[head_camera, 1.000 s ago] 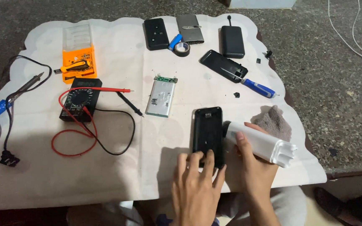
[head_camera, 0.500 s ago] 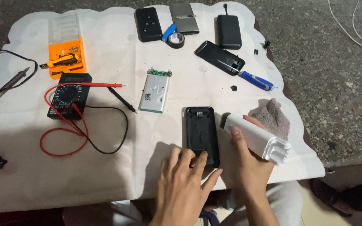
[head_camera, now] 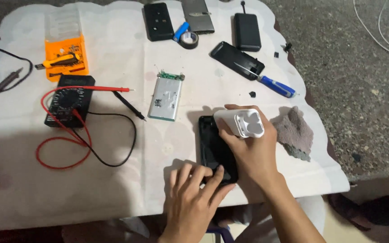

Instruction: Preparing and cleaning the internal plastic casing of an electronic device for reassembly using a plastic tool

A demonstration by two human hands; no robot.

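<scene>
My right hand (head_camera: 253, 150) grips a white plastic bottle (head_camera: 239, 122), tipped with one end over the top of a black power bank case (head_camera: 214, 148) lying flat on the white cloth. My left hand (head_camera: 193, 193) lies fingers-down on the lower end of that black case, pressing it against the cloth. A silver flat battery pack (head_camera: 165, 96) with a small green board at its top lies just left of the case.
A grey rag (head_camera: 296, 130) lies right of my hand. A blue-handled screwdriver (head_camera: 273, 85) and black cases (head_camera: 237, 58) sit beyond. A black multimeter (head_camera: 68, 99) with red and black leads, an orange tool box (head_camera: 66, 58) and tape roll (head_camera: 188, 40) lie left and far.
My right hand has lifted the white bottle off the cloth and swung it left over the top of the black case. My left hand stays on the case's lower end.
</scene>
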